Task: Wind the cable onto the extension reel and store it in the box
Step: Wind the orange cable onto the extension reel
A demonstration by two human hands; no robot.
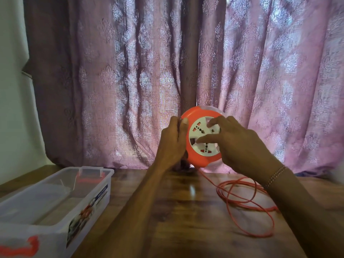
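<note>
Covering reel (197, 155) face, right hand (236, 142)

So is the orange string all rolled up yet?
Not yet. The cable lies in loose loops on the table, trailing from the reel.

We see both forearms bare, no sleeves; a thin beaded bracelet (275, 176) of several strands circles our right wrist.

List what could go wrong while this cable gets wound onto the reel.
1. The loose orange cable lies in overlapping loops on the table; it may knot or snag as it feeds in.
2. The reel is held up only at its rim by the left hand while the right hand works its face; it could slip.
</note>
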